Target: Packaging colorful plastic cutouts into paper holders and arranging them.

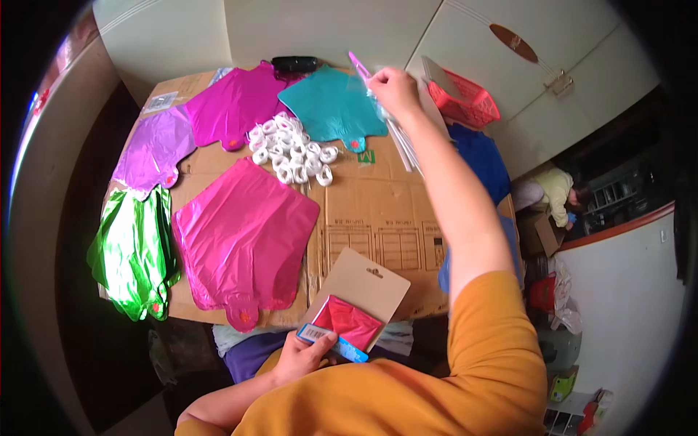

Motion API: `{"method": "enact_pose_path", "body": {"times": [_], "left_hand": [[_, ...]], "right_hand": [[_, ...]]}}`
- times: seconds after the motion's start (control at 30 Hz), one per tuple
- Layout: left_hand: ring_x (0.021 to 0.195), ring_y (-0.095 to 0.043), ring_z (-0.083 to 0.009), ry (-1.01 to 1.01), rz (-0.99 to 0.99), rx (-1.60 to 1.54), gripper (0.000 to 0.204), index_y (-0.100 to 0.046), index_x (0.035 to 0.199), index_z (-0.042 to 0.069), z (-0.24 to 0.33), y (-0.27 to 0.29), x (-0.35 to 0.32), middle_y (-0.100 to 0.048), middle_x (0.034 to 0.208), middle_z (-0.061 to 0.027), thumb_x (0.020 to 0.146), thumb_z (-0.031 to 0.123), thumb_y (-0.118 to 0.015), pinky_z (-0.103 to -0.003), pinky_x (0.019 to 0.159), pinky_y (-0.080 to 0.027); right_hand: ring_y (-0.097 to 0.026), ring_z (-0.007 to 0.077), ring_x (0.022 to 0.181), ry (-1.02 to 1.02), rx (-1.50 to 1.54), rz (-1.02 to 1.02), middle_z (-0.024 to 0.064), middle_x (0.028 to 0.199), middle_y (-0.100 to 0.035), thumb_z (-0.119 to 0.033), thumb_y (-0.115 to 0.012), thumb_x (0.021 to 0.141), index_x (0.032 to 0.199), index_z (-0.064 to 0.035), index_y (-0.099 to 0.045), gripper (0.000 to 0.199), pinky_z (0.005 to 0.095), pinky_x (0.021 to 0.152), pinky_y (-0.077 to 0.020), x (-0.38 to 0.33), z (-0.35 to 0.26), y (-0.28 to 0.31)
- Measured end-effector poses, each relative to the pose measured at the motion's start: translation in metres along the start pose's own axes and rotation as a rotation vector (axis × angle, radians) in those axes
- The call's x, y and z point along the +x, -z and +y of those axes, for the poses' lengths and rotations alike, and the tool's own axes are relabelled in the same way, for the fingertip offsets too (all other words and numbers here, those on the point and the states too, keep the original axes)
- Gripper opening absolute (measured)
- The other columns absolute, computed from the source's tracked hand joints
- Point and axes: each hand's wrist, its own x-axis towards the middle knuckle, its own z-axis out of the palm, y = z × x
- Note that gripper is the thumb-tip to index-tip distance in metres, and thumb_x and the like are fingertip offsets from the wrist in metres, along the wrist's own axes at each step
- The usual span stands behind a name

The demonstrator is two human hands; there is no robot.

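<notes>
At the near edge of the brown cardboard work surface (356, 196), a tan card with a hang hole (361, 278), a folded red foil packet (354, 325) against it, is held by the left hand (299, 360), thumb closed over a printed blue strip (350, 352). At the far right, the right hand (396, 92) is curled beside a slim purple stick (357, 64); how tightly its fingers are closed, and on what, cannot be told. White string coils (291, 149) are heaped beyond a flat pink foil shape (243, 236).
</notes>
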Motion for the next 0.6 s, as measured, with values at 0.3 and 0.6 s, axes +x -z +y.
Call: {"method": "enact_pose_path", "body": {"times": [0.3, 0.6], "left_hand": [[0.058, -0.056, -0.0075, -0.075, -0.073, 0.149, 0.025, -0.069, 0.082, 0.001, -0.018, 0.015, -0.037, -0.064, 0.069, 0.0003, 0.097, 0.019, -0.062, -0.025, 0.053, -0.045], [0.059, -0.058, -0.0101, -0.128, 0.079, -0.191, 0.017, -0.065, 0.084, 0.003, -0.039, 0.013, -0.044, -0.064, 0.074, -0.0016, 0.095, 0.016, -0.063, -0.026, 0.051, -0.046]], "right_hand": [[-0.061, 0.0305, 0.072, 0.151, -0.004, -0.310, 0.0129, 0.082, -0.059, -0.012, -0.070, 0.077, 0.072, -0.0054, -0.059, 0.014, 0.0403, 0.064, -0.0495, -0.279, -0.036, 0.085], [-0.061, 0.0299, 0.090, 0.362, 0.030, 0.001, 0.0083, 0.091, -0.066, -0.017, -0.071, 0.081, 0.079, -0.0072, -0.071, 0.010, 0.0394, 0.083, -0.0474, -0.329, -0.028, 0.067]]}}
